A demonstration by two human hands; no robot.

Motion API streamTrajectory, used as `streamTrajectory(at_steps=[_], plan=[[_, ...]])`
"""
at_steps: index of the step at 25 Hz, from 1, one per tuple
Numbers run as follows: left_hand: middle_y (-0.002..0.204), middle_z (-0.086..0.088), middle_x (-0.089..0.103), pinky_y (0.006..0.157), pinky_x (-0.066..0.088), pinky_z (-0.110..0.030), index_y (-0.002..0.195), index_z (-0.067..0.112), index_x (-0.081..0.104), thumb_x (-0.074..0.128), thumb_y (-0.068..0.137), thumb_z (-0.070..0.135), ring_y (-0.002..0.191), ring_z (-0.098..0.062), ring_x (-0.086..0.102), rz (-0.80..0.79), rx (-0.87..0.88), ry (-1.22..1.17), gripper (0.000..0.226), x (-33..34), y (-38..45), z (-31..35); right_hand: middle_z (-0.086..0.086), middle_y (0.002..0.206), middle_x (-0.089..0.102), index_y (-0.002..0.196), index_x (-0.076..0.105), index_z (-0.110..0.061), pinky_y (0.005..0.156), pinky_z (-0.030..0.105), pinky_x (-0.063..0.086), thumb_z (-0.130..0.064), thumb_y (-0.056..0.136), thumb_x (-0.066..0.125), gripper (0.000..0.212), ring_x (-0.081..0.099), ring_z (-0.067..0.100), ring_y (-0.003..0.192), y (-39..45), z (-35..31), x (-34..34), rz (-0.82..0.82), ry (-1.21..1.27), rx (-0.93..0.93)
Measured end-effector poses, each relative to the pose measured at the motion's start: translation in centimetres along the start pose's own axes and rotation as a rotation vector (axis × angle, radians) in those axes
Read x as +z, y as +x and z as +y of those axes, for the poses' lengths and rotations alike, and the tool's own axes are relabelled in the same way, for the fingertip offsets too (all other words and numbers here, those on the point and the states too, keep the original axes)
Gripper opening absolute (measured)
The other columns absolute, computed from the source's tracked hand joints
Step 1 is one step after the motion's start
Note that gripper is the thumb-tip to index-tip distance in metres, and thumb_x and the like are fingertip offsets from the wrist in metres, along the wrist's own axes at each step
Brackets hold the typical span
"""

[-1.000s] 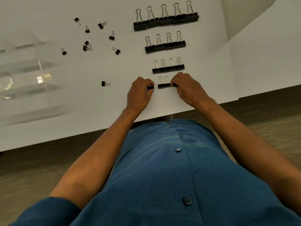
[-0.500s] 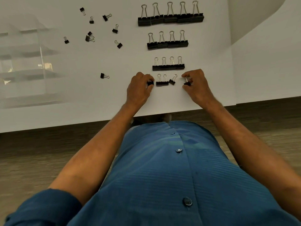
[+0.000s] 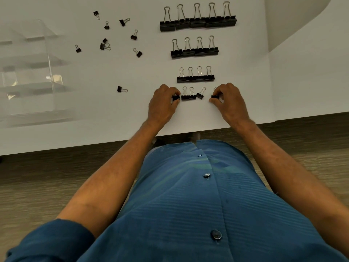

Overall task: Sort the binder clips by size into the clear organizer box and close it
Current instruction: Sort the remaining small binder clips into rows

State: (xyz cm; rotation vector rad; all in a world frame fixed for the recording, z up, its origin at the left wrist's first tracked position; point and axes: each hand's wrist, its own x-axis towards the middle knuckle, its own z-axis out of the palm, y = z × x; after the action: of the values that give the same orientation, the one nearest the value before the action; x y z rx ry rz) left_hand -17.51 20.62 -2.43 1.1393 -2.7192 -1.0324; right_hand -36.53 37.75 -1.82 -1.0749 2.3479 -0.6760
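Black binder clips lie in rows by size on the white table: the largest row (image 3: 198,21) at the back, a medium row (image 3: 194,51) below it, a smaller row (image 3: 195,78) nearer. In the nearest row two small clips (image 3: 188,96) sit side by side and a third clip (image 3: 200,95) lies tilted. My left hand (image 3: 163,104) pinches a small clip (image 3: 176,97) at the row's left end. My right hand (image 3: 229,102) pinches another small clip (image 3: 214,96) at the right end. The clear organizer box (image 3: 28,72) stands open at the left.
Several tiny clips (image 3: 105,43) lie scattered at the back left, and one lone clip (image 3: 120,89) sits between the box and my left hand. The table's front edge (image 3: 113,143) runs just below my wrists, with wood floor beneath.
My right hand has drawn away to the right with a small clip, leaving a tilted clip in the row. My left hand has stayed on its clip.
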Motion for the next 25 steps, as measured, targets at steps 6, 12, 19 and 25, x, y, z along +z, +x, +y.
streamTrajectory(at_steps=[6,12,19,25], plan=[[0.111,-0.004,0.058,0.079,0.044,-0.027,0.116,0.021,0.065,0.068,0.091,0.027,0.103,-0.018,0.053,-0.015,0.003,0.017,0.026,0.0,0.2,0.3,0.001,0.104,0.059,0.105,0.062,-0.016,0.082,0.035,0.052,-0.032,0.090,0.073,0.024,0.052,0.015,0.098,0.2,-0.2,1.0,0.000,0.028,-0.035],[0.113,-0.002,0.058,0.079,0.046,-0.028,0.117,0.022,0.064,0.071,0.090,0.030,0.104,-0.017,0.052,-0.020,0.001,0.026,0.029,-0.1,0.2,0.3,0.001,0.109,0.056,0.113,0.059,-0.016,0.082,0.031,0.051,-0.028,0.090,0.074,0.030,0.052,0.015,0.098,0.1,-1.1,1.4,0.001,0.044,-0.097],[0.112,-0.002,0.058,0.078,0.042,-0.025,0.117,0.022,0.064,0.072,0.089,0.033,0.102,-0.016,0.052,-0.025,0.012,0.029,0.032,-0.2,0.3,0.5,0.008,0.114,0.055,0.123,0.064,-0.011,0.087,0.017,0.038,-0.023,0.089,0.074,0.038,0.049,0.019,0.106,0.5,-1.6,2.4,0.008,-0.043,-0.171],[0.112,-0.003,0.059,0.077,0.043,-0.026,0.117,0.021,0.065,0.071,0.090,0.033,0.102,-0.018,0.053,-0.028,0.018,0.034,0.030,0.0,0.4,1.1,0.005,0.110,0.059,0.117,0.069,-0.013,0.087,0.016,0.033,-0.019,0.094,0.069,0.024,0.048,0.019,0.105,0.7,-1.2,2.1,-0.017,-0.057,-0.175]])
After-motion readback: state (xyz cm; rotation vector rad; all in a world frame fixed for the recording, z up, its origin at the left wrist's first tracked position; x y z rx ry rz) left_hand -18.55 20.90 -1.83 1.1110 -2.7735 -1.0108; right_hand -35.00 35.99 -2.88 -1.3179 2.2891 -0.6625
